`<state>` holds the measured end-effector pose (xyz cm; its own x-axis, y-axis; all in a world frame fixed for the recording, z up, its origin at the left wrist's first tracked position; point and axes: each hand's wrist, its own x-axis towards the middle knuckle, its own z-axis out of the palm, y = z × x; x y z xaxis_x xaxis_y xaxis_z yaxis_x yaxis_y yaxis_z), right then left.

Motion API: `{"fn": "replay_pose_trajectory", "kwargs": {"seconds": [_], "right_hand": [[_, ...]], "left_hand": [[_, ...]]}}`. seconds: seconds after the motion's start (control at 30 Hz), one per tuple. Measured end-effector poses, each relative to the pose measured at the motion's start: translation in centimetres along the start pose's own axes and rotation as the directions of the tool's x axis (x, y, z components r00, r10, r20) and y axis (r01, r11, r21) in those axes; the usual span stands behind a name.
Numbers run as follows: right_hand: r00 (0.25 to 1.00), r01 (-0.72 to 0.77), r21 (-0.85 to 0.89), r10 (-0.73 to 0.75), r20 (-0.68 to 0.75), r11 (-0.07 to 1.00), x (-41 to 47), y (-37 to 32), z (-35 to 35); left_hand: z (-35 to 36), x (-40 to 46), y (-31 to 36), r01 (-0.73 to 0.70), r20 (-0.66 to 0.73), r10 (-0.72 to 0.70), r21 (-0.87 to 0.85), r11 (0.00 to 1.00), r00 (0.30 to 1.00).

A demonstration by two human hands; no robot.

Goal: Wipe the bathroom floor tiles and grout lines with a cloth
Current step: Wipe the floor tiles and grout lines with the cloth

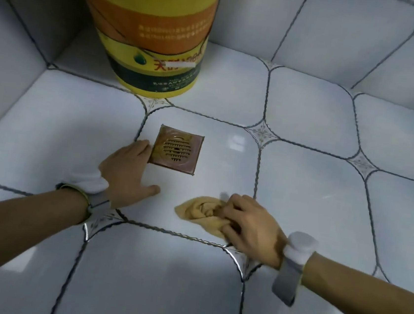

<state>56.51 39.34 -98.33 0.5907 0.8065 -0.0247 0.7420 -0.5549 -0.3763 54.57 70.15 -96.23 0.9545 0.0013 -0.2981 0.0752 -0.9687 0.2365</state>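
Your right hand (249, 228) clenches the bunched tan cloth (202, 214) against the pale floor tile (307, 194), just near-right of the square brass drain (175, 150). Your left hand (128, 171) lies flat and released on the tile, fingertips touching the drain's left edge. Far behind stands a yellow bucket (155, 34).
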Motion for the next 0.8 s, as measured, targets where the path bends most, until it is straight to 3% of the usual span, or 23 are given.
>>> {"fn": "replay_pose_trajectory", "kwargs": {"seconds": [0.1,0.23,0.3,0.4,0.53,0.63,0.73,0.8], "right_hand": [[0.985,-0.135,-0.061,0.127,-0.115,0.989,6.8,3.8,-1.7],[0.844,-0.485,-0.015,0.463,-0.272,0.875,16.8,7.9,-3.6],[0.792,-0.550,0.006,0.523,-0.314,0.835,17.6,7.1,-3.0],[0.862,-0.406,0.020,0.390,-0.323,0.914,13.0,3.6,-1.0],[0.991,-0.069,0.099,0.080,-0.108,0.993,2.5,-4.3,3.3],[0.996,0.071,0.127,-0.064,-0.059,0.989,0.9,-5.5,4.7],[0.972,-0.052,0.051,0.063,-0.226,0.997,7.3,-0.9,2.3],[0.893,-0.307,0.041,0.303,-0.331,0.951,13.4,2.9,0.5]], "left_hand": [[0.0,0.8,-1.1,0.031,-0.015,-0.031,-0.024,0.999,0.999],[-0.6,1.8,-2.4,0.066,-0.056,-0.068,-0.024,0.998,0.996],[-0.7,1.8,-2.9,0.082,-0.052,-0.084,-0.045,0.996,0.995],[-0.4,1.4,-3.4,0.055,-0.023,-0.056,-0.051,0.997,0.998],[-0.4,0.6,-3.7,0.060,0.001,-0.060,-0.042,0.997,0.998],[-0.2,-0.3,-4.0,0.065,0.001,-0.065,-0.016,0.998,0.998],[-0.2,-1.2,-3.8,0.123,-0.010,-0.123,-0.012,0.992,0.992],[-0.1,-1.9,-3.9,0.185,-0.006,-0.185,-0.030,0.982,0.983]]}}
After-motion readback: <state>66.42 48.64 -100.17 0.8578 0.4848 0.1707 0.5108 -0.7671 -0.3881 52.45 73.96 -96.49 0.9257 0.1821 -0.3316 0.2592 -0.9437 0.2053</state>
